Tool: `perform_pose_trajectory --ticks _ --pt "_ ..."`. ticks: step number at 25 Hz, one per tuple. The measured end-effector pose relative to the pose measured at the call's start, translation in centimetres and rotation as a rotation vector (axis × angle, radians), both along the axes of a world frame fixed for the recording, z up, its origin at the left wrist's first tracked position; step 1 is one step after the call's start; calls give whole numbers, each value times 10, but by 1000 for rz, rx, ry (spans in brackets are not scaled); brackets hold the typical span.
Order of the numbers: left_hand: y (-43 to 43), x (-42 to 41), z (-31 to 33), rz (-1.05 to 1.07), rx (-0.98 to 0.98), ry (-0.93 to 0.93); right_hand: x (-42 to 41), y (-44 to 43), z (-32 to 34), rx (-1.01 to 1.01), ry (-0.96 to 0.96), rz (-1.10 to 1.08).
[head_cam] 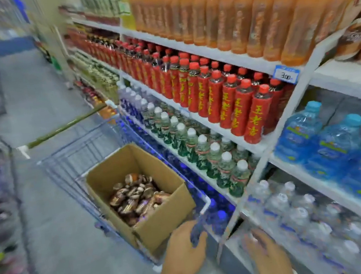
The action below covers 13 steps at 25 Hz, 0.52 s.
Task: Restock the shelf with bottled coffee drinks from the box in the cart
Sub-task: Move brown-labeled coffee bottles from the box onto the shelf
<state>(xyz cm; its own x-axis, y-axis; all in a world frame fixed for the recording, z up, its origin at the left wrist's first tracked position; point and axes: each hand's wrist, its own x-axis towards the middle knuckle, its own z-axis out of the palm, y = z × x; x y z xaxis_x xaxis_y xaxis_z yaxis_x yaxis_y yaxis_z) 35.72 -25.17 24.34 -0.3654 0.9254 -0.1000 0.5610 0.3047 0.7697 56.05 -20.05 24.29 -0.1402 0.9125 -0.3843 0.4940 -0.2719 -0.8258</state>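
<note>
Evidently for steering, the left hand (183,250) grips the cart (73,156) rim, so the box (162,216) of coffee bottles (134,196) sits beside the shelf (338,77). The right hand (268,257), blurred, appears spread and empty.

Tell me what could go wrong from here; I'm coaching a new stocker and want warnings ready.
The coffee bottles lie jumbled in the box, so one may slip when pulled out. The left hand grips the cart, which stands close to the shelf; a push could knock the green-labelled bottles at the edge. The right hand, blurred, is near the small water bottles and might topple one.
</note>
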Motion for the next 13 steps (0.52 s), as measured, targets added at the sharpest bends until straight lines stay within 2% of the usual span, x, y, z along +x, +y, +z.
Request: perform_pose_trajectory --ticks 4,7,9,13 --pt "-36 -52 -16 145 -105 -6 -58 -10 -19 -122 9 184" --pt "-46 -96 -27 266 -206 -54 -113 -4 -32 -86 -21 112" --pt "-46 -128 -32 302 -256 -67 -151 4 -41 -126 -44 148" --pt "-25 -203 -35 321 -229 -109 -226 29 -61 -167 -95 180"
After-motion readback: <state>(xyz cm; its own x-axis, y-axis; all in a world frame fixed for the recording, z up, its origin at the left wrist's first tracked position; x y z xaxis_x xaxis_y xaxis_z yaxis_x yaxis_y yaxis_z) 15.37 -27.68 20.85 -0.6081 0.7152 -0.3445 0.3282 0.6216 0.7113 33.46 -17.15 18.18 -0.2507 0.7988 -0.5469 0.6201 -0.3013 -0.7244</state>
